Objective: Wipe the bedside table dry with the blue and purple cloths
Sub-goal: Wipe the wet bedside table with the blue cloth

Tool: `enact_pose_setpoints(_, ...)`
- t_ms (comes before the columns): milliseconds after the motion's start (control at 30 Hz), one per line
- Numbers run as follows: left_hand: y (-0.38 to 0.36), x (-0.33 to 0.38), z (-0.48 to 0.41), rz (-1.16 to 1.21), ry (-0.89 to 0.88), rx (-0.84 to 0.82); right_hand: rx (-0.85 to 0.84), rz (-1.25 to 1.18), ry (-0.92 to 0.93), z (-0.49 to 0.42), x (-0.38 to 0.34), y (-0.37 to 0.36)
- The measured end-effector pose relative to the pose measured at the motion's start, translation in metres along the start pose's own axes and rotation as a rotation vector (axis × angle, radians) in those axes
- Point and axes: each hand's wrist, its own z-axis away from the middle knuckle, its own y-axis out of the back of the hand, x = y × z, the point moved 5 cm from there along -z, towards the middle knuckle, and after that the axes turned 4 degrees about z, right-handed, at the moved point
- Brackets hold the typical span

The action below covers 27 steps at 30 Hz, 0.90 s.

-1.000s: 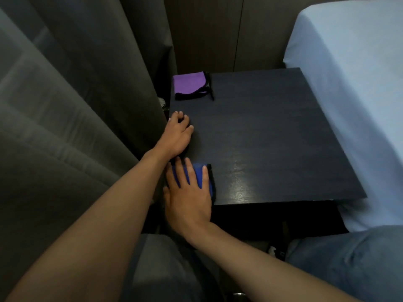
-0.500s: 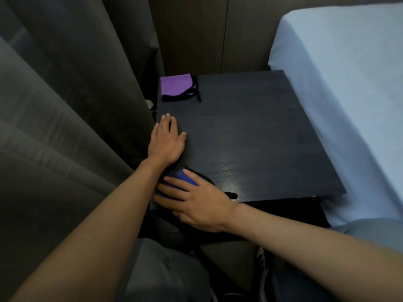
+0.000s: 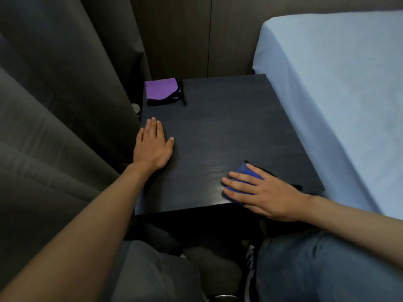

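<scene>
Right hand [image 3: 265, 192] lies flat, fingers spread, pressing the blue cloth [image 3: 242, 182] onto the dark counter [image 3: 229, 131] at its near edge. Left hand [image 3: 152, 147] rests palm-down, fingers straight and together, on the counter's left side, holding nothing. Purple cloth [image 3: 162, 90] sits folded beyond the left hand, well apart from both. Bed [image 3: 338, 83] flanks the right hand; curtain [image 3: 54, 105] hangs beside the left.

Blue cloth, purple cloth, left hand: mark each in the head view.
blue cloth [image 3: 248, 171], head view, on its exposed far corner.
purple cloth [image 3: 161, 89], head view, on the middle of its purple face.
left hand [image 3: 152, 149], head view, on the back of the hand, flat on the tabletop.
</scene>
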Motion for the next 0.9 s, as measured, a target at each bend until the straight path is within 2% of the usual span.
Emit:
enact_pose_setpoints(267,0.002,0.002,0.0,0.058,0.031,-0.01,-0.004,-0.046,-0.058,0.058,0.041,-0.008)
enact_pose_setpoints(433,0.009,0.013,-0.001,0.234,0.116,-0.008,0.092,-0.15,-0.189,0.081,0.053,-0.009)
enact_pose_setpoints(533,0.015,0.019,0.0,0.345,0.15,0.017,0.132,-0.186,-0.391,0.088,0.066,-0.015)
enact_pose_setpoints(600,0.018,0.024,0.005,0.405,0.147,0.069,0.251,-0.351,-0.581,0.089,0.076,-0.012)
enact_pose_setpoints(700,0.023,0.042,0.015,0.429,0.062,0.188,0.489,-0.813,-0.885,0.077,0.094,0.004)
enact_pose_setpoints(767,0.027,0.065,0.02,0.54,-0.047,0.212,0.641,-1.081,-0.982,0.058,0.104,0.025)
enact_pose_setpoints(900,0.054,0.123,0.032,0.761,-0.285,0.178,0.877,-1.416,-1.08,0.01,0.113,0.084)
